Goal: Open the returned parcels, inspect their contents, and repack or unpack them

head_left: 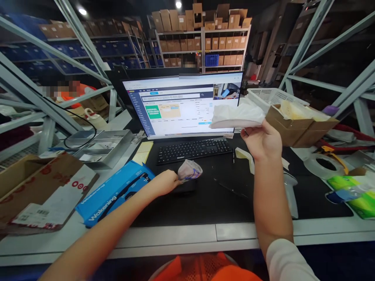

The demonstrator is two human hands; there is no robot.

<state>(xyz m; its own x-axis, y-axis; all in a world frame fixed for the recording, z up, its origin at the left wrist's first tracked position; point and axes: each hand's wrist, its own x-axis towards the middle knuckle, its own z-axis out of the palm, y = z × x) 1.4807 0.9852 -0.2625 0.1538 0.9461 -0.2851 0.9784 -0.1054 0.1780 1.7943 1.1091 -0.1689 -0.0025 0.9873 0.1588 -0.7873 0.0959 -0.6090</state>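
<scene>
My left hand (168,182) is closed on the edge of a small crumpled plastic bag (190,170) with blue and reddish lines, held over the black desk mat. What is in the bag cannot be made out. My right hand (265,142) is raised before the monitor (175,105), fingers closed under a flat white pouch (237,115) that covers the screen's lower right corner. Near my left forearm lies a blue printed box (114,193). The black keyboard (193,150) sits between my hands, below the monitor.
An opened cardboard box (47,191) stands at the left beside a grey metal tray (102,148). To the right are a carton of packing material (301,121), a white basket (272,95), a tape roll (324,166) and a green pack (354,191). A person in orange is behind.
</scene>
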